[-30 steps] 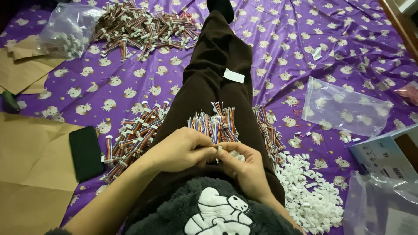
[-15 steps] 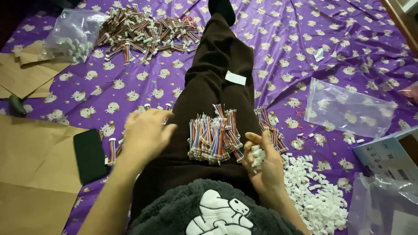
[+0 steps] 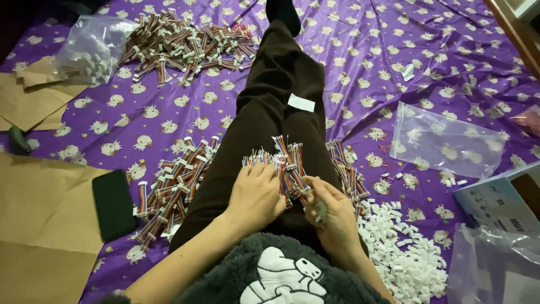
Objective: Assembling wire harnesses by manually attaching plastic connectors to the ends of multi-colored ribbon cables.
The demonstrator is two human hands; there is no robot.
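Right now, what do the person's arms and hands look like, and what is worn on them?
Both hands are bare: no gloves, and no rings or watch that I can make out. The left hand and right hand lead back to forearms that are bare too, with no sleeves over them. The forearms run back beside a dark fuzzy top with a white cartoon figure on its front.

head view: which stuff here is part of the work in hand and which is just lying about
In use: left hand, right hand, wire bundle on lap, wire piles, white connectors.
Lying about: black phone, cardboard, empty clear bag, white label.
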